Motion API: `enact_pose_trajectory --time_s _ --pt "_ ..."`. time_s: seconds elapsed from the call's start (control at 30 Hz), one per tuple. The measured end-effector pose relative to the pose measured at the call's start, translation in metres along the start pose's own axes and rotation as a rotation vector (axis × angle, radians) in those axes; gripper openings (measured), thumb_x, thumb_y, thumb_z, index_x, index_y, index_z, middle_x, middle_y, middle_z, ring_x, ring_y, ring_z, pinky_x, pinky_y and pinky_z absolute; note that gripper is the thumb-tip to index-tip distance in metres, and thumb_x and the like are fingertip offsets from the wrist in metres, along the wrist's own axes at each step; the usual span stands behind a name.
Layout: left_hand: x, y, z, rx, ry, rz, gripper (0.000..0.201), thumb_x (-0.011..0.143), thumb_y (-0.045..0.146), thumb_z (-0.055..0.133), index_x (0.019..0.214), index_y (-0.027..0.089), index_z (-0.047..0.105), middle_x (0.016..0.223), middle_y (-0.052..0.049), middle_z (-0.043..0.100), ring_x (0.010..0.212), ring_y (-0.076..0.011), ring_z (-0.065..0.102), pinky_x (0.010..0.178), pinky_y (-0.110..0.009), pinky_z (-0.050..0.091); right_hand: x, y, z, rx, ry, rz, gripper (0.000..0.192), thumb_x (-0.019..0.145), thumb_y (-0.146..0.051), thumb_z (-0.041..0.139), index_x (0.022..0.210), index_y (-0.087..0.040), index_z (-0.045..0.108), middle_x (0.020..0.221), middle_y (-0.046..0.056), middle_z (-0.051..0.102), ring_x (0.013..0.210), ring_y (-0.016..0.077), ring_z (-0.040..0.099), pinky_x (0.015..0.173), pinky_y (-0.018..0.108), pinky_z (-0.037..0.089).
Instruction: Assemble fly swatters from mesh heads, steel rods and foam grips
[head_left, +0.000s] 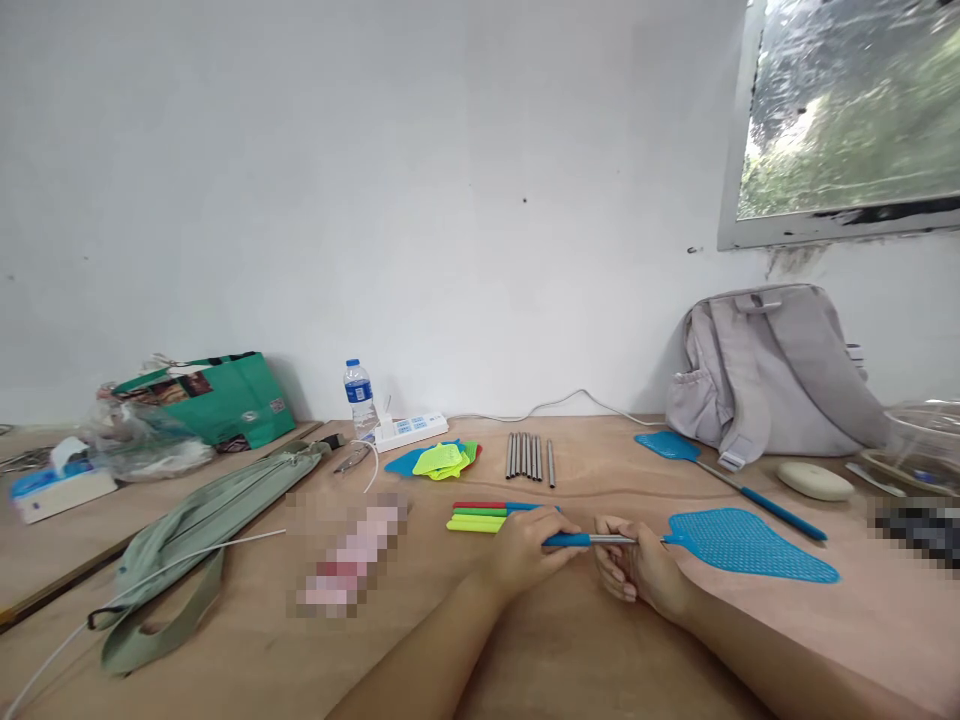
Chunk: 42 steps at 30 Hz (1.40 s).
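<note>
My left hand [529, 540] is closed around a blue handle [568, 540], whose end sticks out toward the right. A metal tube [602, 539] runs from that handle into my right hand [643, 568], which grips it beside a blue fly swatter head [750, 545]. The perforated head extends to the right of my right hand; its joint with the tube is partly hidden by my fingers. Just behind my left hand lie red, green, yellow and blue handles [476, 523]. Further back are several loose metal tubes [529, 457] and a pile of yellow, blue and red swatter heads [441, 460].
A whole blue fly swatter [780, 512] lies at the right, near a pale oval object [814, 481] and a grey backpack [772, 375]. Toward the left are a water bottle [360, 395], a power strip [411, 431], a green strapped bag [210, 525] and a green shopping bag [232, 400].
</note>
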<state>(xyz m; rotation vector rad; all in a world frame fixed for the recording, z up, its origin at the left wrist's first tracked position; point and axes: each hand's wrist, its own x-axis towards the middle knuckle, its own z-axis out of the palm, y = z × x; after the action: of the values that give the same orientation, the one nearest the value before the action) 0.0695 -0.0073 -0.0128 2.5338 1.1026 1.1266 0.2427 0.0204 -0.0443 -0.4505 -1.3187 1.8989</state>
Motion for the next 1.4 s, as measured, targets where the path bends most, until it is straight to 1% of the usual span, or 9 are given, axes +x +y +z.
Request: enact_pose_trajectory --time_s 0.17,0.3,0.43,0.6,0.77,0.93,1.1,1.23,1.4 --pt "0.003 0.015 0.004 -0.169 0.001 -0.119 0.014 0.076 0.027 0.054 0.085 0.017 0.058 0.082 -0.003 0.061 0.077 -0.0142 0.053 0.072 -0.026 0.041 -0.002 -0.004 0.005 -0.119 0.038 -0.162 0.031 0.069 -0.044 0.057 0.063 -0.019 0.041 0.054 -0.005 0.047 0.044 0.0077 0.043 0.042 0.021 0.034" --pt "-0.001 0.029 0.009 -0.423 -0.080 -0.177 0.027 0.079 0.028 0.049 0.105 0.018 0.046 0.095 -0.004 0.055 0.086 -0.0151 0.050 0.077 -0.028 0.039 -0.004 -0.012 0.011 -0.188 0.238 -0.254 0.034 0.068 -0.044 0.061 0.060 -0.019 0.039 0.058 -0.004 0.043 0.058 0.0102 0.046 0.056 0.024 0.041" --pt "-0.004 0.023 0.006 -0.517 -0.073 -0.233 0.039 0.079 0.033 0.050 0.113 0.020 0.039 0.103 -0.006 0.048 0.092 -0.0159 0.046 0.083 -0.031 0.037 -0.002 -0.023 0.005 -0.253 0.355 -0.265 0.034 0.069 -0.047 0.058 0.062 -0.020 0.038 0.059 -0.003 0.047 0.064 0.0134 0.052 0.061 0.028 0.044" --pt "0.001 -0.001 0.001 -0.719 0.149 -0.313 0.041 0.073 0.033 0.058 0.109 0.021 0.043 0.103 -0.006 0.047 0.085 -0.0142 0.049 0.082 -0.032 0.038 -0.003 -0.038 -0.010 -0.450 0.360 -0.141 0.036 0.074 -0.054 0.045 0.068 -0.021 0.033 0.055 -0.007 0.044 0.043 0.0114 0.052 0.044 0.027 0.043" --pt "0.009 -0.013 -0.005 -1.109 0.434 -0.379 0.052 0.067 0.031 0.065 0.113 0.022 0.043 0.111 -0.007 0.050 0.090 -0.0159 0.054 0.084 -0.032 0.039 -0.011 -0.043 -0.012 -0.867 0.237 -0.044 0.035 0.078 -0.050 0.042 0.067 -0.023 0.023 0.050 -0.012 0.029 0.028 0.0052 0.038 0.029 0.017 0.025" --pt "0.012 -0.018 -0.021 -1.313 0.694 -0.479 0.054 0.064 0.031 0.068 0.113 0.025 0.048 0.106 -0.004 0.059 0.091 -0.0165 0.057 0.078 -0.030 0.045 -0.017 -0.044 -0.006 -1.087 0.076 0.082 0.030 0.078 -0.044 0.044 0.067 -0.022 0.027 0.049 -0.010 0.029 0.036 0.0046 0.032 0.034 0.017 0.023" --pt "0.011 -0.040 -0.040 -1.195 0.810 -0.686 0.050 0.053 0.018 0.073 0.100 0.019 0.058 0.083 -0.002 0.066 0.076 -0.0147 0.061 0.069 -0.026 0.049 -0.015 -0.057 -0.017 -1.399 0.107 -0.034 0.020 0.073 -0.038 0.054 0.075 -0.020 0.045 0.065 -0.002 0.050 0.059 0.0108 0.046 0.051 0.021 0.035" --pt "0.007 -0.048 -0.050 -1.167 0.701 -0.797 0.047 0.052 0.018 0.073 0.097 0.019 0.060 0.079 -0.002 0.068 0.072 -0.0165 0.063 0.068 -0.028 0.050 -0.014 -0.069 -0.030 -1.575 0.129 -0.102 0.023 0.081 -0.040 0.041 0.085 -0.021 0.055 0.083 0.004 0.061 0.075 0.0174 0.054 0.063 0.028 0.040" --pt "0.002 -0.031 -0.059 -1.011 0.236 -0.889 0.050 0.048 0.020 0.077 0.096 0.018 0.062 0.090 -0.007 0.067 0.080 -0.0235 0.063 0.073 -0.037 0.050 -0.017 -0.075 -0.031 -1.835 0.090 -0.232 0.027 0.086 -0.038 0.034 0.092 -0.023 0.056 0.088 0.005 0.063 0.078 0.0201 0.057 0.064 0.029 0.040"
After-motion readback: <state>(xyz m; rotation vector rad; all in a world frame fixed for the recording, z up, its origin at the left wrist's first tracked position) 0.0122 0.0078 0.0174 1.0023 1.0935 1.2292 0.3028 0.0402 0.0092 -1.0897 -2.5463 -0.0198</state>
